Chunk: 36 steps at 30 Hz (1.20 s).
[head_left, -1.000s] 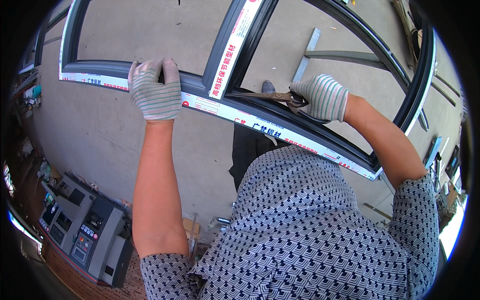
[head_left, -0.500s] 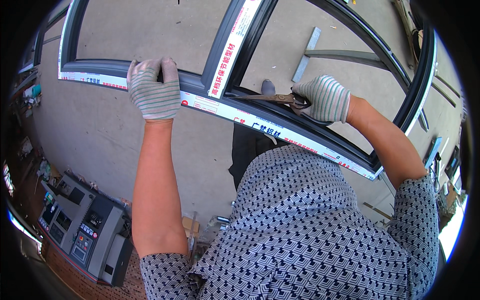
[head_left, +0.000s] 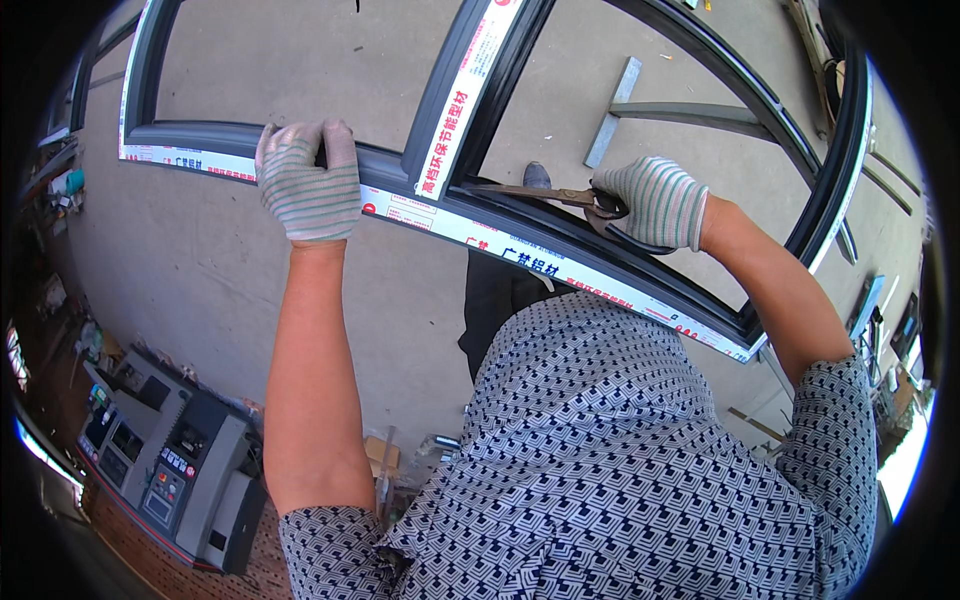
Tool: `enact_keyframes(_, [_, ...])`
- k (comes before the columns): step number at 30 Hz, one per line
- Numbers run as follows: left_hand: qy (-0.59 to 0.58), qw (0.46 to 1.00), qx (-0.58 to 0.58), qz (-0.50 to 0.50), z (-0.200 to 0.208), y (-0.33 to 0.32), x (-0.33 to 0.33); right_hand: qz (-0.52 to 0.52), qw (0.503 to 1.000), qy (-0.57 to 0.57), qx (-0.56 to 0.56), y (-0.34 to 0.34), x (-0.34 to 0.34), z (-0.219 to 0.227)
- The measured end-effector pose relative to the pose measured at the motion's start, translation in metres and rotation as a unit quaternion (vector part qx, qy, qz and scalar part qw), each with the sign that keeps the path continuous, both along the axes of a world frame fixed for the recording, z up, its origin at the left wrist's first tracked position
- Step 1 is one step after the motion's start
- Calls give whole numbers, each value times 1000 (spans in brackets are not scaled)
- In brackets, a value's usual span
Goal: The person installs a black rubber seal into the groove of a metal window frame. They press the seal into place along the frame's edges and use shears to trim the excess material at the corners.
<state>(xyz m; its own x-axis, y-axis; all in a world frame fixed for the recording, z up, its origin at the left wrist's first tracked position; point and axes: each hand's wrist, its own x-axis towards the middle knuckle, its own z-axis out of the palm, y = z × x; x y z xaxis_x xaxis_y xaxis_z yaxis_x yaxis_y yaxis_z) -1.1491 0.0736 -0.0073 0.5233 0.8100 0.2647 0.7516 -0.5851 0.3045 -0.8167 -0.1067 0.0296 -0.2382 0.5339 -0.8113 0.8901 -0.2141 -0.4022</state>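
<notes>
A large dark grey window frame (head_left: 384,165) with white printed protective film lies across the view in front of me. My left hand (head_left: 308,180), in a striped knit glove, is closed over the frame's near bar, left of the upright divider (head_left: 445,125). Wearing a matching glove, my right hand (head_left: 652,203) grips a pair of scissors (head_left: 560,195) by its dark handles. The blades point left along the near bar of the right-hand opening, their tip close to the corner by the divider. A black rubber strip (head_left: 640,243) hangs beneath the right hand along that bar.
A grey machine (head_left: 170,460) with a control panel stands at the lower left. Through the right opening a metal stand (head_left: 612,110) with a long bar shows on the concrete floor (head_left: 330,60). Loose lengths and clutter lie along the right edge.
My right hand has shifted slightly right and down with the scissors, and their tip has drawn a little away from the corner. The left hand stays on the bar.
</notes>
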Motion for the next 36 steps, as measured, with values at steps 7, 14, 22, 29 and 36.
enact_keyframes(7, [4, 1000, 2, -2, 7, -3, 8, -3, 1000, -4, 25, 2, 8, 5])
enact_keyframes(14, [4, 1000, 1, -2, 4, -1, 4, 52, 998, -6, 35, 28, 2, 7])
enact_keyframes(22, [-12, 1000, 9, -12, 3, -1, 3, 45, 999, 10, 27, 42, 1, 19])
enact_keyframes(29, [-18, 1000, 12, -10, 5, -3, 5, 52, 999, -2, -9, 48, 2, 25])
enact_keyframes(36, [-19, 1000, 15, -10, 7, -3, 7, 32, 999, 2, -8, 50, 1, 28])
